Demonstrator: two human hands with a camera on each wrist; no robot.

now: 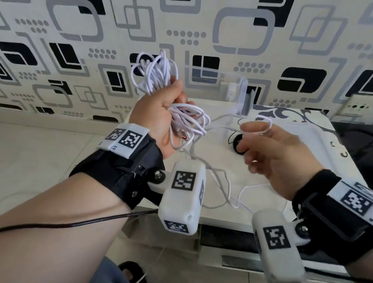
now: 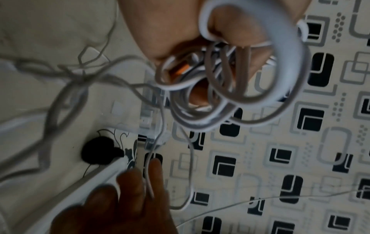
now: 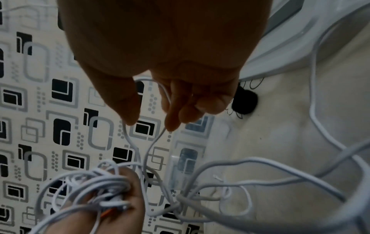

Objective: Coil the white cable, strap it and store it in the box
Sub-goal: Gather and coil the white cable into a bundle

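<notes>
My left hand (image 1: 176,97) is raised in front of the wall and grips a loose bundle of white cable (image 1: 154,74), with loops sticking out above and below the fist. In the left wrist view the loops (image 2: 230,95) hang close to the lens; an orange bit shows among them. To the right, my right hand (image 1: 251,137) holds one loop of the same cable (image 1: 264,125) hooked over its curled fingers (image 3: 170,114). Slack strands (image 1: 222,185) trail down onto the table. A clear box (image 1: 243,94) stands at the table's back edge, behind the hands.
A small black round object (image 1: 237,144) lies on the white table (image 1: 256,197) under my right hand. A white tray (image 1: 310,137) sits at the right. A wall socket (image 1: 356,108) is at the far right. A dark wire (image 1: 53,226) runs under my left forearm.
</notes>
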